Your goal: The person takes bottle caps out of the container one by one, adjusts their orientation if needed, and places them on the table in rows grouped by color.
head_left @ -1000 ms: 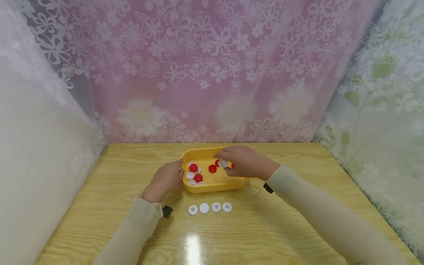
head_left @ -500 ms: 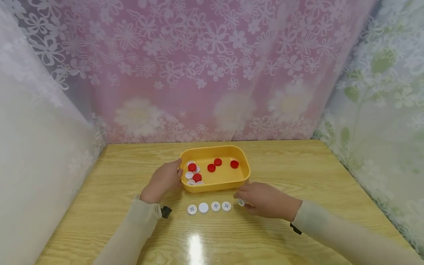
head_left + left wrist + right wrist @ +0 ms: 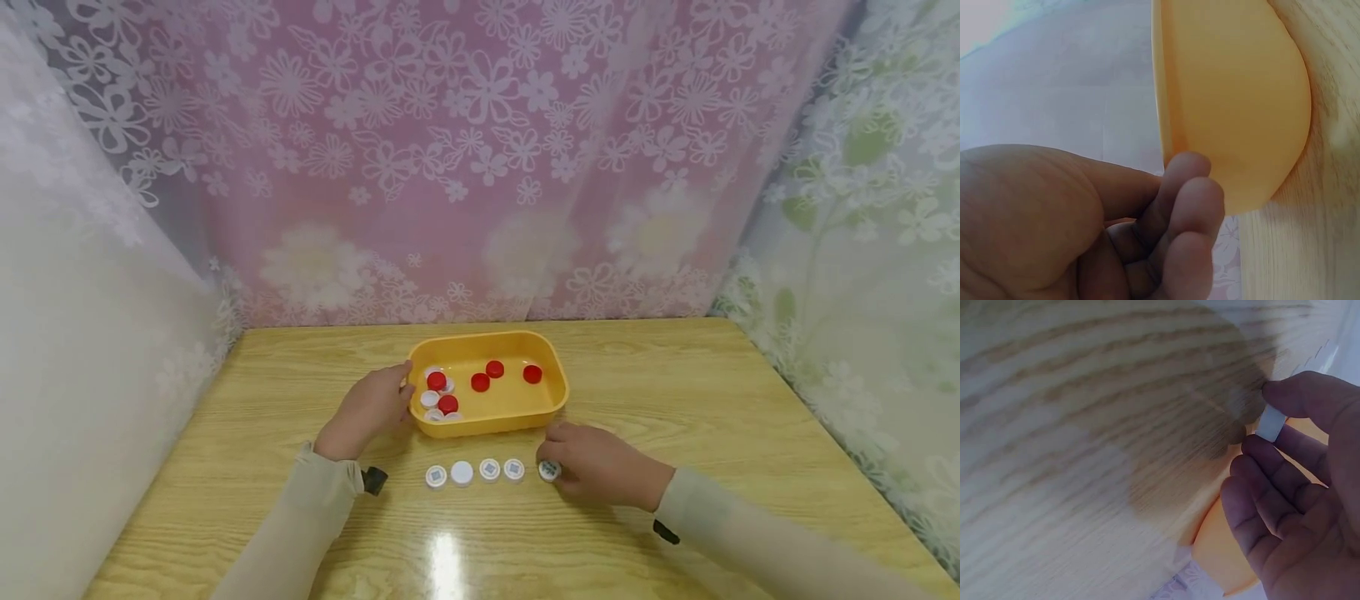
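My left hand (image 3: 367, 410) grips the left end of a yellow plastic tray (image 3: 489, 427). In the left wrist view, its thumb and curled fingers meet at the rim of the tray (image 3: 1235, 100). My right hand (image 3: 606, 464) pinches a white bottle cap (image 3: 550, 471) with a dark mark on its upper face, at the table. The right wrist view has this cap (image 3: 1270, 424) edge-on between thumb and forefinger. Left of it lies a row of several white caps (image 3: 490, 470), most with a square print, one plain (image 3: 462, 473).
Inside the tray, red caps (image 3: 532, 374) lie spread out, and white caps (image 3: 430, 400) cluster with two red ones at the left end. A pink floral curtain (image 3: 420, 167) hangs behind the wooden table (image 3: 315, 350), with pale cloth on both sides.
My right hand has come out of the tray with a white cap, moved down toward me and brought it to the row's right end. My left hand keeps its hold on the tray.
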`<state>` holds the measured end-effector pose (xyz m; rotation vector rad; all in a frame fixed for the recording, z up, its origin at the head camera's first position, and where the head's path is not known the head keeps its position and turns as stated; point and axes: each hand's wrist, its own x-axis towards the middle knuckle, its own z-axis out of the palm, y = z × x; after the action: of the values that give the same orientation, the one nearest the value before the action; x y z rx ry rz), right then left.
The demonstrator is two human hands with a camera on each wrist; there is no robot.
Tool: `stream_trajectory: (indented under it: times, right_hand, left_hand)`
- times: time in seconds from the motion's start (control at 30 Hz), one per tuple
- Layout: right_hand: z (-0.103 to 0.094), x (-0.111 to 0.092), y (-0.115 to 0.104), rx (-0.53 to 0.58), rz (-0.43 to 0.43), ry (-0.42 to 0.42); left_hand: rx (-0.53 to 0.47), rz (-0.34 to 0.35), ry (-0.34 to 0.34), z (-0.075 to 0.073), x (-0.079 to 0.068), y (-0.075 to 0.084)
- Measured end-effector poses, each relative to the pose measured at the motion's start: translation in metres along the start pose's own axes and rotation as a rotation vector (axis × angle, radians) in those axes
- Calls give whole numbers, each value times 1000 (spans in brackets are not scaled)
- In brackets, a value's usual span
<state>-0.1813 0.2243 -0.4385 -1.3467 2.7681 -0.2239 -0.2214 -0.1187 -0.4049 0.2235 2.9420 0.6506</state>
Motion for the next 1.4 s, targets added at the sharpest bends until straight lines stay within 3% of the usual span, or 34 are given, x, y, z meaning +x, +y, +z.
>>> stream_trajectory:
  times: [0.47,0.63,0.8,0.97,1.1,1.2,1.4]
  right_hand:
    - [2,12,1,51,77,-60]
    - [5,13,-1,52,75,-80]
    - [2,14,-4,24,71,-97]
    - [-15,20,-10,-70,20,-70]
    - [-38,34,-20,-119,-18,23]
    - [-55,53,-24,-110,12,67]
    - [-78,100,-20,-81,93,49]
  left_hand:
    - [-19,-25,-12,-1,2,0]
    - [-47,-44,-46,0,0,-2]
    - [-57,-48,-61,0,2,-3]
    - [-87,-59,-80,-3,3,-2]
    - [-88,-62,-74,-4,1,0]
    - [-77,-50,-62,-4,1,-1]
    - [-86,-38,-49,-1,3,-5]
